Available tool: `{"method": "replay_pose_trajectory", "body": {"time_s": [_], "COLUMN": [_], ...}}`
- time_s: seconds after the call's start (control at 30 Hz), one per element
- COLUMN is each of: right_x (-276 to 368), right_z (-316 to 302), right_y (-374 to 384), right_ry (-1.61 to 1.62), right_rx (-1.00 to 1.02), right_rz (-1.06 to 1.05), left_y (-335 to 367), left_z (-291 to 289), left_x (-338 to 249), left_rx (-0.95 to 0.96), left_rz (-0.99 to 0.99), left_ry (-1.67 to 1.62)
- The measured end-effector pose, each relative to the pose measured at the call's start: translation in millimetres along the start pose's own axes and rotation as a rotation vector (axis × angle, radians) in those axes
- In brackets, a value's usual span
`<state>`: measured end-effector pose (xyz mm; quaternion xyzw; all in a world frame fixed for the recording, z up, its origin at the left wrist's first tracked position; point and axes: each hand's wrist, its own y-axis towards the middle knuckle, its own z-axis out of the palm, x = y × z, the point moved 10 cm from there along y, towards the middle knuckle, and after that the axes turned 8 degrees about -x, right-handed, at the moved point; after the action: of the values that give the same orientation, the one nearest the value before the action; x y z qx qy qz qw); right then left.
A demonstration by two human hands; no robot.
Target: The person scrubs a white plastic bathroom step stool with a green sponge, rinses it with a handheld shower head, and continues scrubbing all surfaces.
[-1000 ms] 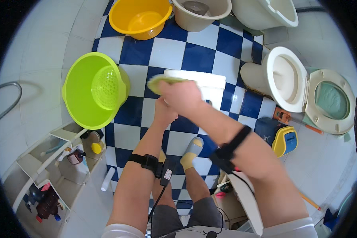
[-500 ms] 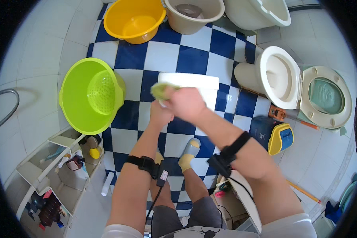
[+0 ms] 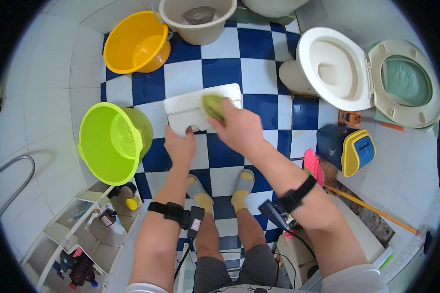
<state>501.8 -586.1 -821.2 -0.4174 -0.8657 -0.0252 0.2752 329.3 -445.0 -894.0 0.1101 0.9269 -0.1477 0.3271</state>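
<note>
A white, box-like plastic piece [image 3: 181, 106] with a seam along its side is in front of me above the tiled floor. My left hand [image 3: 180, 147] is closed round its near edge at the left. My right hand [image 3: 242, 128] holds a green scrubbing brush or pad [image 3: 212, 107], slightly blurred, against the white piece's upper face. The exact kind of the scrubber is hard to make out. Part of the white piece is hidden behind my right hand.
A green basin [image 3: 90, 141] stands at left, with a yellow basin [image 3: 137, 41] and a grey bucket [image 3: 200, 34] beyond. To the right are a toilet [image 3: 308, 68], a blue-yellow bin [image 3: 342, 149] and a pink cloth [image 3: 313, 166]. Storage shelves [image 3: 78, 219] stand lower left.
My hands have moved apart. The left went from beside the right hand to the white piece's near edge; the right brought the green scrubber onto it. The white piece is now tilted, and my view has shifted.
</note>
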Motion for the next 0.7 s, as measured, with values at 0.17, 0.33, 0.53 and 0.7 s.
{"method": "replay_pose_trajectory", "body": {"time_s": [0.17,0.33,0.53,0.7], "right_x": [-44.5,-141.0,-148.7,-124.6], "right_z": [6.8,-10.3,-2.4,-11.5], "right_y": [6.2,-17.8,-58.9,-58.3], "right_ry": [0.084,0.133,0.438,0.547], "right_rx": [-0.018,-0.063,-0.154,-0.269], "right_rz": [0.199,0.499,0.542,0.435], "left_y": [12.7,19.6,-10.3,-49.0], "left_z": [4.9,2.4,13.8,73.7], "left_x": [15.4,45.6,73.9,115.3], "left_rx": [0.044,0.236,0.376,0.477], "left_rz": [0.035,-0.296,-0.534,-0.639], "left_ry": [0.054,-0.197,-0.631,-0.69]}}
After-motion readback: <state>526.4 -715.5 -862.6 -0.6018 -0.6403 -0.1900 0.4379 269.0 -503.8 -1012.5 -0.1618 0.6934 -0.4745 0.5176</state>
